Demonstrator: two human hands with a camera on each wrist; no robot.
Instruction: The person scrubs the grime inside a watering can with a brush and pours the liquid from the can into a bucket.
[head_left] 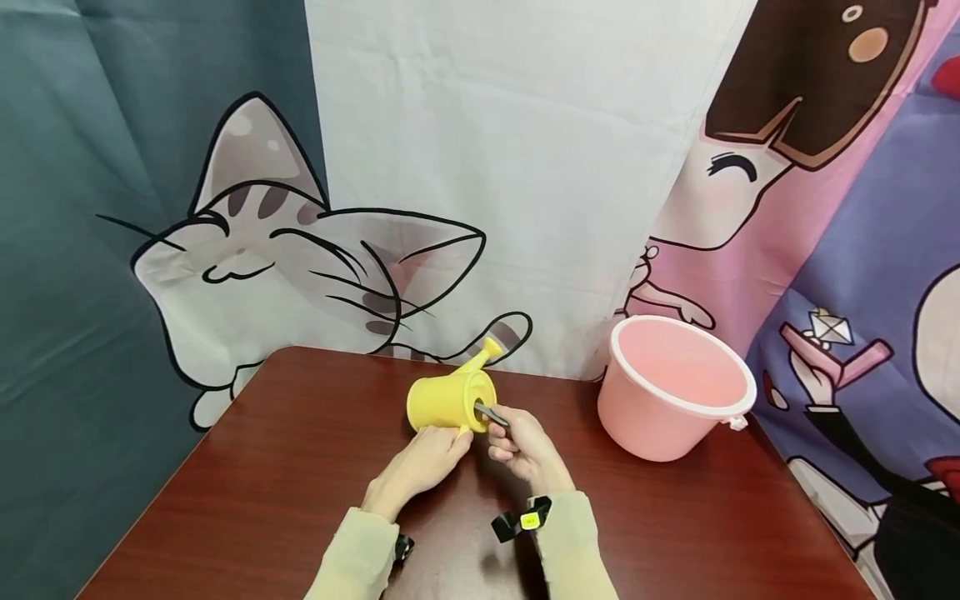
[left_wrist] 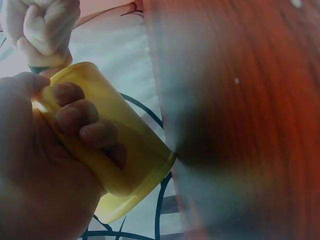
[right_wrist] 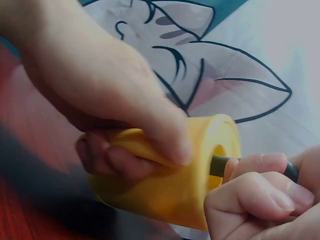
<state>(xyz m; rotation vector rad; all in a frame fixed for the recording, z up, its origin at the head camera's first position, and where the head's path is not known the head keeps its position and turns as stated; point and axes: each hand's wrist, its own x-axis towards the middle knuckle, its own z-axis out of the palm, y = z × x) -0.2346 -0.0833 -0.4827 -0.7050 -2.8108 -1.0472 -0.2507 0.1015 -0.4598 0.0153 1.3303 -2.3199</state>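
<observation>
A yellow watering can [head_left: 441, 402] lies tilted on its side above the table, its spout pointing up and away toward the back. My left hand [head_left: 420, 468] grips the can's handle, with the fingers curled round it in the left wrist view. In my right hand [head_left: 529, 446] is a dark grey, slim-handled tool [head_left: 493, 415], pinched between thumb and fingers. Its far end goes into the can's round opening and is hidden inside, so its kind cannot be told. The right wrist view shows the dark shaft [right_wrist: 218, 166] entering that hole.
A pink bucket [head_left: 652, 408] with a white rim stands at the table's right back. Brown wood tabletop [head_left: 300, 500] lies under both hands. Behind it hangs a printed cloth [head_left: 510, 167] with a cartoon cat, close to the table's back edge.
</observation>
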